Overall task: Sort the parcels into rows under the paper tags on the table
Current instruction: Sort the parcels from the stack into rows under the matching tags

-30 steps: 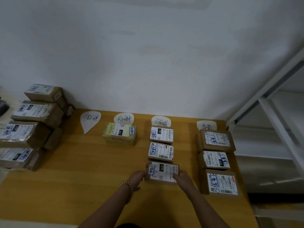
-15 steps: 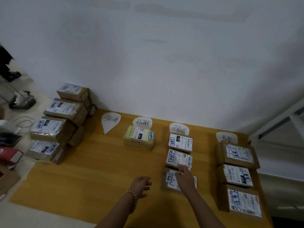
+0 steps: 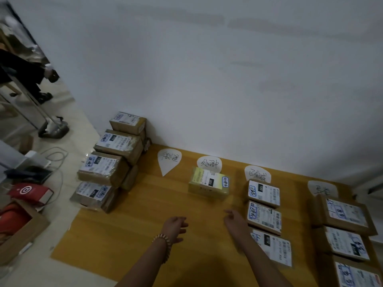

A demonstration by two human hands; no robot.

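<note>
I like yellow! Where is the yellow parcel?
Head view: the yellow parcel sits alone under the second paper tag from the left, left of a three-parcel row.

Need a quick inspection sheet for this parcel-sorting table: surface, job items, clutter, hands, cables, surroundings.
Surface: yellow-brown wooden table, no spills seen.
Job's things: four white paper tags along the far edge; nothing under the first; one yellow-green taped parcel under the second; three brown cardboard parcels under the third; three larger brown parcels under the fourth; unsorted stack of brown parcels at the left end.
Clutter: red box and open cardboard carton on the floor, left.
Grippers: left hand loosely curled, holding nothing; right hand open, beside the third row, holding nothing.
Cables: grey cable on the floor, left.
Surroundings: white wall; a person's legs top left.
</note>
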